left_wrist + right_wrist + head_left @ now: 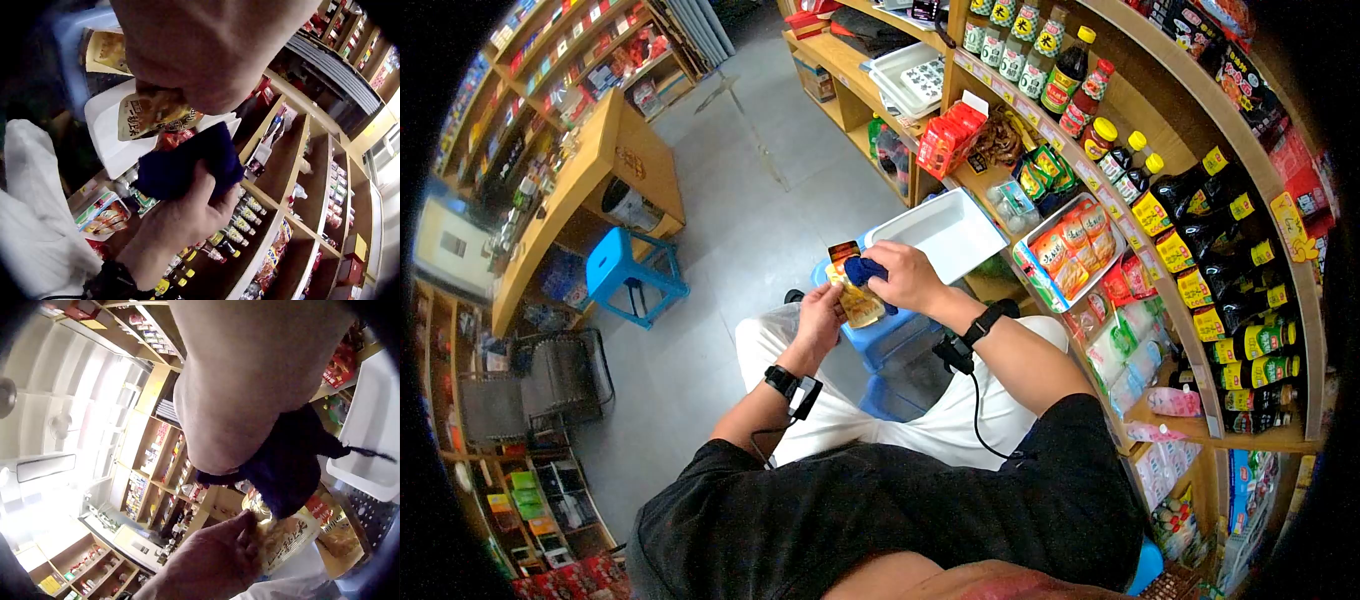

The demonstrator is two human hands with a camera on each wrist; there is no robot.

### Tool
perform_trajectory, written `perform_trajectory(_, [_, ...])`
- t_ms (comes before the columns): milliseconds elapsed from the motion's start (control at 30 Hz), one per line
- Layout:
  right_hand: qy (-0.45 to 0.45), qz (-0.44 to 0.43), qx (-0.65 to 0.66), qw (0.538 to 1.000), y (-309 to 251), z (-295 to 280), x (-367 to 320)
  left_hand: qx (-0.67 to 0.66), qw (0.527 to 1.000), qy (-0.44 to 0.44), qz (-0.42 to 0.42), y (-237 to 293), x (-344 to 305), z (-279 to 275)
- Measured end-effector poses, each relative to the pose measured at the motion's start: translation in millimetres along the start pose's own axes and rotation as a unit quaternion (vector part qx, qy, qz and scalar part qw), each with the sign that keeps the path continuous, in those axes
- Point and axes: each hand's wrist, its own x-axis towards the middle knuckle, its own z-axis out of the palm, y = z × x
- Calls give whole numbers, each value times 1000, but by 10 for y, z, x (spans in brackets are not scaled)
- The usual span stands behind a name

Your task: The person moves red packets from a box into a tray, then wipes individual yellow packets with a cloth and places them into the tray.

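A yellow-brown food packet (863,308) is pinched at its edge by the left hand (821,316), between thumb and fingers. My right hand (907,277) grips a dark blue cloth (862,270) against the packet's upper part. Seen from the left wrist, the cloth (187,164) is bunched in the right hand (181,222), beside the packet (150,115). In the right wrist view the cloth (290,462) hangs over the packet (287,544), whose near edge the left hand (215,559) holds. A second packet (340,540) lies beyond it.
A white tray (960,235) stands beyond the hands, near a blue stool (880,345) between the knees. Shelves with bottles (1200,290) and a tray of red-orange packets (1070,250) rise at the right. Another blue stool (632,270) stands on the floor at left, near a wooden counter (565,200).
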Motion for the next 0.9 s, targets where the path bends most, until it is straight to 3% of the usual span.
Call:
perform_trajectory(33, [0, -1, -1, 1000, 21, 27, -8, 10, 999, -36, -9, -55, -2, -17])
perform_trajectory(167, [-10, -49, -34, 998, 163, 185, -93, 27, 998, -50, -20, -201, 17, 63])
perform_trajectory(233, [-48, -63, -49, 996, 155, 210, -114, 26, 999, -20, -23, -99, -94, 233])
perform_trajectory(500, [-78, -63, -50, 994, 122, 177, -120, -27, 1000, 4, 10, -78, 103, -54])
perform_trajectory(700, [-151, 25, -75, 985, 127, 199, -166, -101, 994, 25, 39, 140, 147, -183])
perform_trajectory(900, [-77, 136, -82, 984, 86, 56, -39, -128, 991, 32, 25, 7, 220, -263])
